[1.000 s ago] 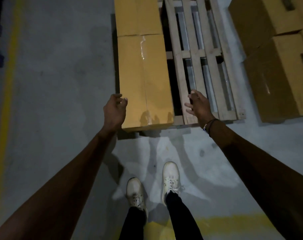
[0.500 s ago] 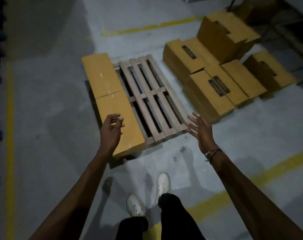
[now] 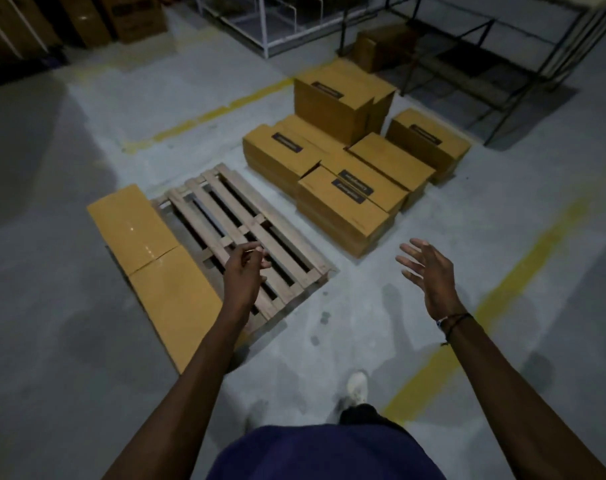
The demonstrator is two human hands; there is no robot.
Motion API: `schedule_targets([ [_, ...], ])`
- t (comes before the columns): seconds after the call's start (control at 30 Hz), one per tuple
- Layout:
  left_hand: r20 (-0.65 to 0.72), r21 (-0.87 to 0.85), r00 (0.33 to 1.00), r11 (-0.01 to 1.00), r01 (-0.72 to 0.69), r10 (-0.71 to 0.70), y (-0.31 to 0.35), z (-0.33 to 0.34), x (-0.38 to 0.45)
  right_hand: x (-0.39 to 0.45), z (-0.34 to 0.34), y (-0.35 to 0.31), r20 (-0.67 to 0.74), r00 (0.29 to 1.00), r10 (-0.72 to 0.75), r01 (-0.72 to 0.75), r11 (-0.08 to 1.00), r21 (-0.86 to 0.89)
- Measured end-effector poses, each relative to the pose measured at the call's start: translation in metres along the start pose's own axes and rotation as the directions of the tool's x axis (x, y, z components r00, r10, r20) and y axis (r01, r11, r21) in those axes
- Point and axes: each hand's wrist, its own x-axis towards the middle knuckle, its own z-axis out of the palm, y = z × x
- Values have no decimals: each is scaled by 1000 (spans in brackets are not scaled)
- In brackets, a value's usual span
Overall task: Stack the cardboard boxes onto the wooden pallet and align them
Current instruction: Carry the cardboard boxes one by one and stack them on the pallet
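A wooden pallet (image 3: 246,233) lies on the concrete floor. Two cardboard boxes sit end to end along its left edge: the near box (image 3: 177,299) and the far box (image 3: 132,226). A pile of several cardboard boxes (image 3: 350,174) stands on the floor just right of the pallet. My left hand (image 3: 244,271) hovers above the pallet's near end, fingers loosely curled, holding nothing. My right hand (image 3: 428,271) is raised over bare floor to the right of the pallet, fingers spread and empty.
Yellow floor lines (image 3: 485,306) run at the right and behind the pallet. Metal racks (image 3: 502,64) and a white frame (image 3: 270,26) stand at the back. More boxes (image 3: 135,19) line the back left wall. My shoe (image 3: 357,388) is on the floor below.
The view has risen and turned right, bringing the box pile and racks into sight. Both hands have left the near box and pallet edge and shifted right.
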Motion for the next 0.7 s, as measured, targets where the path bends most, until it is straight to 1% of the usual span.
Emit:
schedule_targets([
  [0.2,18,-64,1000,998,10,-9,19,120,42,78,-71,-33,25,999,-30,30,999,-21],
  [0.37,39,-108,999,994,28,-24,47,205,70,144,-107,-68,38,999,-11,13,999,-34],
  [0.57,60,-99,998,994,38,-32,65,278,109,230,-117,-97,66,998,15,-14,1000,-11],
  [0.7,18,-98,999,994,46,-45,67,318,155,298,-110,-112,112,993,37,-36,999,-12],
])
